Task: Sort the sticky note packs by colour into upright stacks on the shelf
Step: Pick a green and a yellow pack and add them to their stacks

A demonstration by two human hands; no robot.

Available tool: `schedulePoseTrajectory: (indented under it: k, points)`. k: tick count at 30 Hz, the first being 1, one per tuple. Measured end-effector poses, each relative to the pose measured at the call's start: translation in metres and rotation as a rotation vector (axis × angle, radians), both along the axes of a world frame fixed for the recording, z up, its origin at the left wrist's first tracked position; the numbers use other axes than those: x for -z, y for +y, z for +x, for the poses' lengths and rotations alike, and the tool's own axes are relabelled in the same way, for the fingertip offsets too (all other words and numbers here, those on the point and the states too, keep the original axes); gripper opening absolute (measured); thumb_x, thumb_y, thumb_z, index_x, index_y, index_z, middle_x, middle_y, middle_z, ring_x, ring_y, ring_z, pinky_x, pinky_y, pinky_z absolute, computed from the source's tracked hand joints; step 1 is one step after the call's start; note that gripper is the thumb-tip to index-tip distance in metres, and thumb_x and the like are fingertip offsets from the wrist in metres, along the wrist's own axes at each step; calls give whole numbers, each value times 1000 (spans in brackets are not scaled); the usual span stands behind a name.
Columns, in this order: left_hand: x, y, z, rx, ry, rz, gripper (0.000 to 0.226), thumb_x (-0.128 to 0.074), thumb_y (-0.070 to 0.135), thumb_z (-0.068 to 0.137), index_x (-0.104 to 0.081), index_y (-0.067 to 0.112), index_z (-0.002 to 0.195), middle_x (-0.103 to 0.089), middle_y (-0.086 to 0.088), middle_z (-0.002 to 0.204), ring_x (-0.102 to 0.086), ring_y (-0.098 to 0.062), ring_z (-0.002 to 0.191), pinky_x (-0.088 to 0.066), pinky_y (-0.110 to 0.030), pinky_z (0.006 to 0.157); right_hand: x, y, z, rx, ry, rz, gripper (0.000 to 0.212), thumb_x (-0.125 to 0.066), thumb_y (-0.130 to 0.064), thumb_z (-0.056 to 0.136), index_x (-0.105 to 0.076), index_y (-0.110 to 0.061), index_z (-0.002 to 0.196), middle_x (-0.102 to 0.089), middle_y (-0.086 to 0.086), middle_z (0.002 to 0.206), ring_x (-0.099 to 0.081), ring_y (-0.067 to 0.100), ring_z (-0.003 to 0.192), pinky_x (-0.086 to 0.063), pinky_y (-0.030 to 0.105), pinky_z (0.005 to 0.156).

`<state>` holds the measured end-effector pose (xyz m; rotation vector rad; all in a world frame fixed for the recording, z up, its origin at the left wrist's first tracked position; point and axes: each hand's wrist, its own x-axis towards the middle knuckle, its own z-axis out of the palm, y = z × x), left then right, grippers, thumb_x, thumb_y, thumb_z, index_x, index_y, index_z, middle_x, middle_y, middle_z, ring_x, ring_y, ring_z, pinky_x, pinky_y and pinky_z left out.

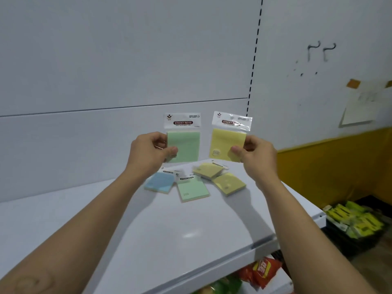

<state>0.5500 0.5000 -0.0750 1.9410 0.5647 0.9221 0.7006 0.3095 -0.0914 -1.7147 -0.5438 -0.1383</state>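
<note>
Two upright packs: left hand [148,150] grips green pack [184,143], right hand [255,154] yellow pack [228,143].

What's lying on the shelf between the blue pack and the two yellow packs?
In the head view, one green pack lies flat between the blue pack and the yellow packs.

Your left hand [151,150] and right hand [253,154] are bare, with no gloves, rings or watch showing. Both forearms are uncovered down to the frame's lower edge, with no sleeve in view. Your thumbnails are short and unpainted.
</note>
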Motion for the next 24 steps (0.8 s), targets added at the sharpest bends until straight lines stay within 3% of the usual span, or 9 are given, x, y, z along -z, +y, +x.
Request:
schedulePoseTrajectory:
  k: [13,24]
  points:
    - [-25,48,-56,-196,21,57,21,-79,1,71,-71,4,89,-69,-13,80,-67,-22,68,-59,-28,61,-15,76,-21,-235,-3,37,19,-78,-11,77,-70,-25,87,-72,-2,82,-69,20,81,-56,45,82]
    - [-28,100,-181,-383,-31,10,20,-78,0,72,-70,6,89,-68,-8,76,-68,-15,62,-59,-27,61,-37,158,-111,-419,-78,1,20,-78,-9,75,-69,-25,83,-71,0,79,-68,23,77,-57,44,80]
